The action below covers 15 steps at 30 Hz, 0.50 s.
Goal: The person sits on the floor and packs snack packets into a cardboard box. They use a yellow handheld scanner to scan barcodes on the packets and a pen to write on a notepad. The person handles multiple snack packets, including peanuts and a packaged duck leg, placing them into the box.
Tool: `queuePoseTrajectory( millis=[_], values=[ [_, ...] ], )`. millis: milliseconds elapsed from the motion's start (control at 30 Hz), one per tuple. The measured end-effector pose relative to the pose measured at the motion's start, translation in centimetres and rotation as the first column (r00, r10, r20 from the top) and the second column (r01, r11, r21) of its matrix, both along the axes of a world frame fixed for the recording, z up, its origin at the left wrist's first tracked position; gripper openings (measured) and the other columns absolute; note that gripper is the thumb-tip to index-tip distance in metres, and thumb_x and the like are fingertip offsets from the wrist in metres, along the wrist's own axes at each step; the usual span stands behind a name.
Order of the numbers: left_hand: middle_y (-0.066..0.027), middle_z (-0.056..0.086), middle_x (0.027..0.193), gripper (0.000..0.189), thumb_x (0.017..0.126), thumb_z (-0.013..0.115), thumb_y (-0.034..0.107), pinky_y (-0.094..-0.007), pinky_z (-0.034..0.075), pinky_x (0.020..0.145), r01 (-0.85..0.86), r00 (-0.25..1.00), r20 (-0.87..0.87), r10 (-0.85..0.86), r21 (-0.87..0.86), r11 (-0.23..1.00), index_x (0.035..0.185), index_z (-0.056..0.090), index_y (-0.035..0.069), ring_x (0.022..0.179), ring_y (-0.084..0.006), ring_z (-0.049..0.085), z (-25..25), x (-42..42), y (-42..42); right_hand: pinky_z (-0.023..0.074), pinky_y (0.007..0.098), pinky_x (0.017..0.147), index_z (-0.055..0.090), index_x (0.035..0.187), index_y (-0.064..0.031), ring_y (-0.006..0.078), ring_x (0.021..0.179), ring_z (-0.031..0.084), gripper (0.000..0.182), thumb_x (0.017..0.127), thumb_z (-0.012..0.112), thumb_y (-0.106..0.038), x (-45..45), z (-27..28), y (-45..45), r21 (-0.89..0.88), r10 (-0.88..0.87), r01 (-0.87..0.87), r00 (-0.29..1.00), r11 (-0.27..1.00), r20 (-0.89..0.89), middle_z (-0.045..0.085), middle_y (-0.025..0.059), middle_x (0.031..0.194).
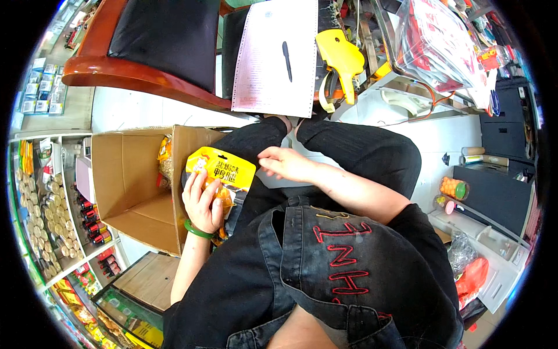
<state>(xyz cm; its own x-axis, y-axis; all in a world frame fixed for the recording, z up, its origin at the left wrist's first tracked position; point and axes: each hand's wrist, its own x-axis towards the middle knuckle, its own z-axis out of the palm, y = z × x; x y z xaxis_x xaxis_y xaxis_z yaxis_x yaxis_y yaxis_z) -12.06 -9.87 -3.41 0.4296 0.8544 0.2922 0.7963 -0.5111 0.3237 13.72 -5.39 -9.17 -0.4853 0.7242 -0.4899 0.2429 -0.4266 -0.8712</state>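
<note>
My left hand (202,200), with a green bangle at its wrist, lies over a yellow and black food pouch (226,168) on my left thigh. The pouch has a clear window and bears writing. My right hand (279,163) hovers just right of the pouch, its fingers loosely bent and holding nothing. At my left stands an open cardboard box (135,174) with some packets (165,150) inside. Ahead of my knees, a printed sheet (266,56) with punched edges bears a black pen (287,61). Beside the sheet lies a yellow price labeller (342,61).
A wooden chair with black padding (148,85) stands ahead on the left. Store shelves (65,174) with cans and bottles line the left side. At the upper right, a clear plastic container (440,48) holds packets. Black cabinets and a jar of orange balls (451,187) are at the right.
</note>
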Motion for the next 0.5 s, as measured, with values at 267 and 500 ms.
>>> queuePoseTrajectory(
  millis=[267, 500],
  values=[
    [-0.0217, 0.040, 0.131, 0.051, 0.081, 0.052, 0.030, -0.0452, 0.030, 0.099, -0.013, 0.982, 0.189, 0.010, 0.014, 1.000, 0.122, 0.046, 0.000, 0.118, -0.0385, 0.040, -0.5, -0.3, -0.4, 0.0475, 0.0225, 0.056, 0.056, 0.101, -0.0013, 0.0117, 0.071, 0.059, 0.023, 0.087, 0.054, -0.020, -4.9, 1.4, -2.0, -0.171, -0.101, 0.059, 0.964, 0.984, -0.248, 0.063, 0.0060, 0.087],
    [-0.0208, 0.042, 0.130, 0.056, 0.080, 0.057, 0.012, -0.0393, 0.032, 0.100, -0.265, 0.822, 0.467, 0.326, -0.192, 0.945, 0.130, 0.036, -0.002, 0.121, -0.0299, 0.041, -0.1, -0.3, -1.7, 0.0434, 0.0192, 0.053, 0.057, 0.100, -0.0043, 0.0062, 0.062, 0.054, 0.015, 0.087, 0.053, -0.013, -3.8, 2.2, -3.3, -0.159, -0.185, 0.155, 0.962, 0.975, -0.198, 0.063, 0.0023, 0.080]
  ],
)
